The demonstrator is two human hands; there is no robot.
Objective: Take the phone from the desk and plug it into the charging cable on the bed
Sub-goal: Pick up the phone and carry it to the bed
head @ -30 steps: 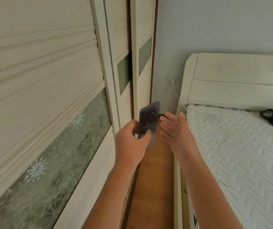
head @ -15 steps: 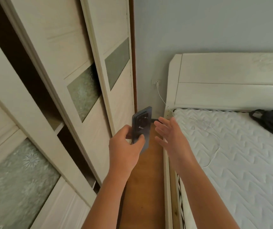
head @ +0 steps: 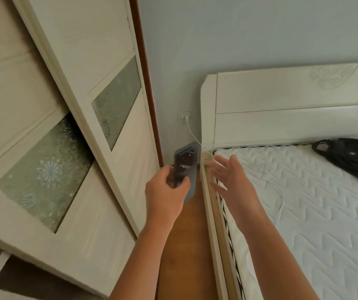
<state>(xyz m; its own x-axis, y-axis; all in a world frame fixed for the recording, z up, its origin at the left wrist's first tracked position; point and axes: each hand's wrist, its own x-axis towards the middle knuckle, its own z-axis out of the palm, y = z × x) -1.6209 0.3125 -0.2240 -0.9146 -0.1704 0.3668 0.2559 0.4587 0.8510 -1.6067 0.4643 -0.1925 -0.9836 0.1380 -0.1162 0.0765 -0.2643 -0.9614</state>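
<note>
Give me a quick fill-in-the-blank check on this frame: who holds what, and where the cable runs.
1. The phone is gripped upright by the ____ hand.
2. The right hand holds nothing; its fingers are ____.
3. The white charging cable runs from the wall plug down onto the ____.
4. The black bag lies on the mattress near the ____.

Missing words: left; spread open; mattress; headboard

Pale blue-grey wall (head: 249,35) ahead, cream sliding wardrobe with frosted floral glass panels (head: 69,118) left, orange-brown wooden floor (head: 186,245), cream wooden headboard (head: 292,109) right.
</note>
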